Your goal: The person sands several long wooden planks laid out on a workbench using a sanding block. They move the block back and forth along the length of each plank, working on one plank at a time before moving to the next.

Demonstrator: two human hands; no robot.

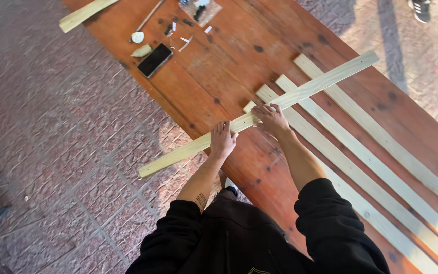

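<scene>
Hands gripping slat, wooden table, paved floor

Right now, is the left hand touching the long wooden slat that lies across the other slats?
Touching. The head view shows the left hand with its fingers wrapped over the crosswise wooden slat, and no gap between them.

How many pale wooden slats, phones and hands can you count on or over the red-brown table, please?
Slat held crosswise by left hand and right hand: 1
Slats lying flat on table, first at: 4
Slat at far corner: 1
Black phone: 1
Hands: 2
Total: 9
</scene>
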